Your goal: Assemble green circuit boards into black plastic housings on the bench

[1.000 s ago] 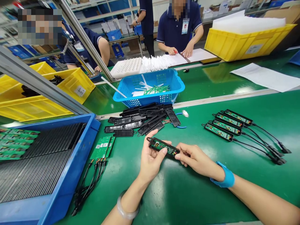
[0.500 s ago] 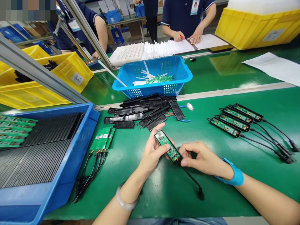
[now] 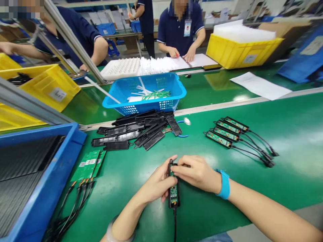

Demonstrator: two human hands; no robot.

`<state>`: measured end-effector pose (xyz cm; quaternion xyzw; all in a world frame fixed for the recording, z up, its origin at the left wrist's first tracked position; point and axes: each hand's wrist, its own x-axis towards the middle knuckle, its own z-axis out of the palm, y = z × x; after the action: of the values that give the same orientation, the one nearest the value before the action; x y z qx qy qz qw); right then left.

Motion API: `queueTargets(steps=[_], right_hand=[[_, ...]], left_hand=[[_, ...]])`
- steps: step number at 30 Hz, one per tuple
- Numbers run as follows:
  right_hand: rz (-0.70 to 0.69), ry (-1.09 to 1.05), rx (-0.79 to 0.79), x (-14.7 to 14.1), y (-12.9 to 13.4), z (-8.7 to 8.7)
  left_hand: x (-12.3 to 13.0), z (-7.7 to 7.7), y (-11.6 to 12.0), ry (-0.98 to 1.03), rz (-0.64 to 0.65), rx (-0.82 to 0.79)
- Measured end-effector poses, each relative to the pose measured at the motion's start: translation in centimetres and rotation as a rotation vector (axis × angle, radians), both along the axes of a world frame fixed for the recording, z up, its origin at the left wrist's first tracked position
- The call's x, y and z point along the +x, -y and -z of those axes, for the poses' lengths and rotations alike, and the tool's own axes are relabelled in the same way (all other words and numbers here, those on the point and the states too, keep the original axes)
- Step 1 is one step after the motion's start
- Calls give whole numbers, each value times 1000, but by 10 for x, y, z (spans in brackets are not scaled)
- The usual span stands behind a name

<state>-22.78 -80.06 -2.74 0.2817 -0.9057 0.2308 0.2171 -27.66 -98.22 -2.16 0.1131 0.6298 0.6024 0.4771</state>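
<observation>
A narrow black plastic case (image 3: pixel 179 196) with a green circuit board (image 3: pixel 174 193) lying in it is held nearly upright in the view, above the table. My left hand (image 3: pixel 157 185) is closed around the case from the left, thumb across the board. At the upper end, the fingers of my right hand (image 3: pixel 199 173) are bent together and press on the board by the case's loop; the fingertips partly hide it. A black cable (image 3: pixel 175 220) runs down from the lower end toward the table edge.
Several cased boards with cables (image 3: pixel 222 132) lie to the right. Loose black case parts (image 3: pixel 141 131) are piled before a blue basket (image 3: pixel 146 104). Bare circuit boards (image 3: pixel 87 164) with cables lie left, beside a blue bin (image 3: pixel 30 201). Co-workers (image 3: pixel 180 27) are across the table.
The case has turned from slanting to nearly upright in view, its cable now pointing down. My right hand has moved from the cable end to the loop end. The camera view has shifted right.
</observation>
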Motion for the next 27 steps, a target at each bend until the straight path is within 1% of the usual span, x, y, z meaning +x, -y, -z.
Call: queueTargets(steps=[4,9,11,14,16,18,19,20,22,24,27], right_hand=[[4,-85,-30,0,2,2],[10,-97,-90,2,3,5],[-1,-56,-123,2,3,7],[-43,58,-177,2,5,8],[-50,148,-168,4,7,6],[-24,270,-129,5,9,2],[-3,332,-111,4,8,-1],[24,384,-97,1,6,-5],[110,429,-77,-14,-6,-12],[258,410,-43,-39,-27,-16],[501,390,36,-86,-64,-17]], left_hand=[[0,-1,1,24,2,3],[1,6,3,37,-37,59],[1,8,3,30,-39,75],[0,4,2,-4,-2,67],[0,0,1,-19,50,67],[-1,-2,0,-2,77,66],[-2,-3,-1,19,56,66],[-4,-2,-1,46,9,70],[-7,-1,-1,95,-133,101],[-11,2,-1,110,-261,154],[-14,5,-2,64,-350,200]])
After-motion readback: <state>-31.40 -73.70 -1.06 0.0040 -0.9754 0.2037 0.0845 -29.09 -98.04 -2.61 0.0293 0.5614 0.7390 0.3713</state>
